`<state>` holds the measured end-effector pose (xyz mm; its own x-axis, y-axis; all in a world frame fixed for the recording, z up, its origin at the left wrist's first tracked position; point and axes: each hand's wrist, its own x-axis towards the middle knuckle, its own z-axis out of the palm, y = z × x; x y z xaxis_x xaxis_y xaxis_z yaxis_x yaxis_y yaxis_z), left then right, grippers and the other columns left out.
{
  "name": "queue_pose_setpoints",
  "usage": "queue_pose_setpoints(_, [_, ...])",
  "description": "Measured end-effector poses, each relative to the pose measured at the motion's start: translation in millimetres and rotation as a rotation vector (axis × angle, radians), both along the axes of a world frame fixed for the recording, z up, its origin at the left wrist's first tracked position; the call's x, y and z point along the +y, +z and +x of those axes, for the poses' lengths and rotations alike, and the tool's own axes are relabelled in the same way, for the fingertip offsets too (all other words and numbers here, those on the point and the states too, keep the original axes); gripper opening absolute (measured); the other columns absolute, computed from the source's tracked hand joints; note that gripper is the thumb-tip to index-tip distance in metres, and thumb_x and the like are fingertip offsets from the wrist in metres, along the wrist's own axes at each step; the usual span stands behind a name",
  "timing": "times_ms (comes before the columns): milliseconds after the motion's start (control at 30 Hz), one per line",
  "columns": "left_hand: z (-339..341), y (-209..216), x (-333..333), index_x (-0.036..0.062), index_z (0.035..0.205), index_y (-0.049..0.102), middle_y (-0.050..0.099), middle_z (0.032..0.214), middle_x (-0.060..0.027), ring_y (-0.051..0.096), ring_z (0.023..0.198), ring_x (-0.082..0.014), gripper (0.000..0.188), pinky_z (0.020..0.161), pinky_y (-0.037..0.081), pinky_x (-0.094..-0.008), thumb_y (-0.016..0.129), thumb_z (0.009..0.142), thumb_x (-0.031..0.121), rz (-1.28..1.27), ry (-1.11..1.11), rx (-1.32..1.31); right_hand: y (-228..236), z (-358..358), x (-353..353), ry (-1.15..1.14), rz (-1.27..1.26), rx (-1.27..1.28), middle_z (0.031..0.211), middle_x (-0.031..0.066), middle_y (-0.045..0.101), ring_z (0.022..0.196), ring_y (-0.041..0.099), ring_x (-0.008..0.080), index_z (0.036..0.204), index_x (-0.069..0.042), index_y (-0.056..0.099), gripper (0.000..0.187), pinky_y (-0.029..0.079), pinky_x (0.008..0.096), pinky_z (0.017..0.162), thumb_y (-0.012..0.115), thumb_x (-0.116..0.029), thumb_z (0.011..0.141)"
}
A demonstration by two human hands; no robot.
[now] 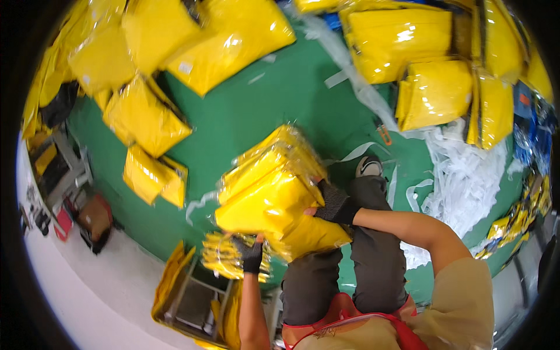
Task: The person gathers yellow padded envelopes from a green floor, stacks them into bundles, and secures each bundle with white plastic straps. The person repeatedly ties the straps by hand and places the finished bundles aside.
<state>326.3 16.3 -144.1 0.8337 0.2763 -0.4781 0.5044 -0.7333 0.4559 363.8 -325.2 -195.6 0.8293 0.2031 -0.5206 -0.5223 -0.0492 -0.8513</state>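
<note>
A shiny yellow package in clear plastic (274,201), soft and folded-looking, sits above my knees, on or against a stack of similar yellow packages (283,146). My right hand (335,201), in a dark fingerless glove, grips its right side, with the thumb on top. At its lower left edge my left hand (251,255), gloved alike, is closed on it; the fingertips are partly hidden. Beside and beneath my left hand lies a pile of smaller yellow packets (217,256).
More yellow packages (146,116) lie left and far on the green floor (233,116); others stand in stacks (434,93) at far right. White plastic scraps (464,181) heap on the right. An orange-handled tool (384,135) lies before my foot. A metal-framed stool (198,303) stands lower left.
</note>
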Motion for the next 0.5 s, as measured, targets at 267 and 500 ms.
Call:
queue_pose_setpoints(267, [195,21,-164,-0.003,0.122,0.045,0.049,0.118,-0.0258,0.046,0.107,-0.0422,0.062,0.094,0.034,-0.0459,0.055,0.078,0.039,0.196,-0.816,-0.227,6,27,-17,0.377,-0.271,0.091,0.119,0.0278,0.046,0.109,0.048,0.0381,0.129,0.002,0.033,0.097,0.039,0.0393,0.092,0.057,-0.068,0.066])
queue_pose_setpoints(500, [209,-23,-179,-0.0033,0.114,0.053,0.056,0.105,-0.0214,0.051,0.096,-0.0379,0.054,0.087,0.039,-0.0433,0.049,0.08,0.039,0.252,-0.85,-0.348,-16,73,-37,0.703,-0.4,0.167,0.093,0.0265,0.058,0.081,0.059,0.036,0.128,0.002,0.034,0.111,0.045,0.0417,0.066,0.048,-0.082,0.058])
